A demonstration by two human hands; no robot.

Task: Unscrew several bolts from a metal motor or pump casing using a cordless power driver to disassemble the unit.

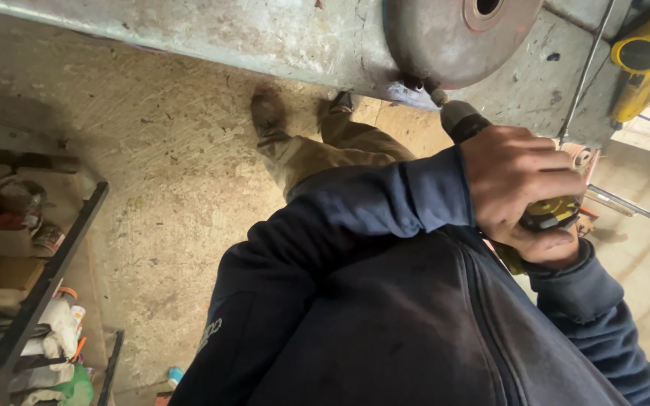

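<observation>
Over scuffed concrete floor, both hands wrapped on yellow drill, left hand on top, right hand beneath, chuck against grey metal housing; drilling apparently underway, needing steady pressure.

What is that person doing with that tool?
A person in a dark blue jacket presses a yellow and black power drill against the underside of a worn metal frame, just below a round metal disc. The left hand wraps over the drill's body. The right hand is mostly hidden beneath it, gripping the drill from below. Their boots stand on a dusty concrete floor.
</observation>
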